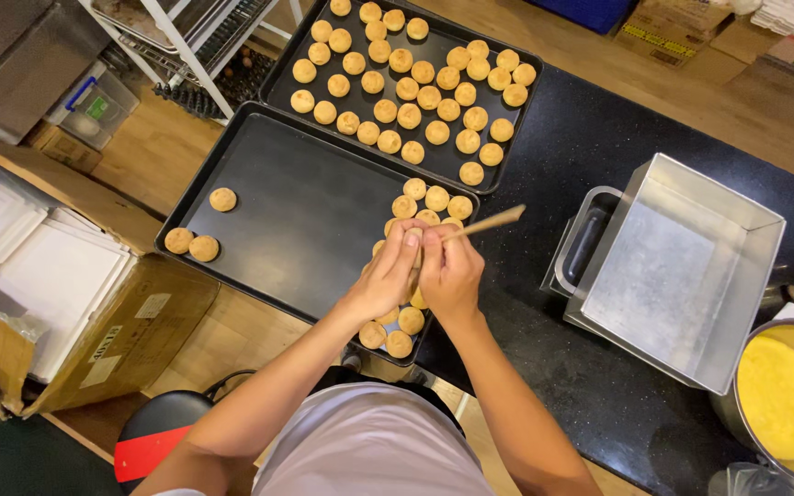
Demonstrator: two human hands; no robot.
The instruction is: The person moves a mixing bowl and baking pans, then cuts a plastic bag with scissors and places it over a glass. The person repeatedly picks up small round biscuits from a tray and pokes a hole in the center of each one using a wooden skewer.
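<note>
A black speckled worktop (pixel 544 165) runs across the right side, its near edge slanting down towards the bottom of the view. Beyond its far edge and to its left lies a light wooden floor (pixel 153 152). At the upper left stands a white metal rack (pixel 190 41) with a steel cabinet (pixel 11 55) beside it and a clear plastic box (pixel 94 106) on the floor. A large open cardboard box (pixel 103 303) of white sheets sits at the left. A black stool (pixel 163 427) with a red patch stands below. More cardboard boxes (pixel 682 32) rest at the upper right. The light is even and bright.

Bright even light, sharp, edges bent
</note>
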